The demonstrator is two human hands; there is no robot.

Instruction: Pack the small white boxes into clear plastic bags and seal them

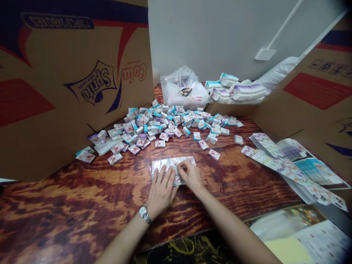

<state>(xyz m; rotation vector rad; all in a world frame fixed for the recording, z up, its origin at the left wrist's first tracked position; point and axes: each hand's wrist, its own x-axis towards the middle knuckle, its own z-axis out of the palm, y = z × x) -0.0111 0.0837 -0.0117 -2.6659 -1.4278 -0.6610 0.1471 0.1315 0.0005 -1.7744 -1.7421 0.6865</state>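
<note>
the left hand (161, 191), a steel watch (144, 214) on its wrist, lies open and flat on a shiny printed foil sheet (173, 169), while the right hand (191, 175) pinches the sheet's surface between bent fingers. the sheet sits on a brown wood-grain desk (68, 209), close to the person. beyond it spreads a loose heap of small white-and-blue cardboard boxes (154, 126). behind the heap, a clear plastic bag (178, 88) holds whitish contents (172, 93) and a dark tag (185, 91), beside a stack of white purple-banded packets (239, 90). a brown cardboard carton panel (82, 80) stands at left.
</note>
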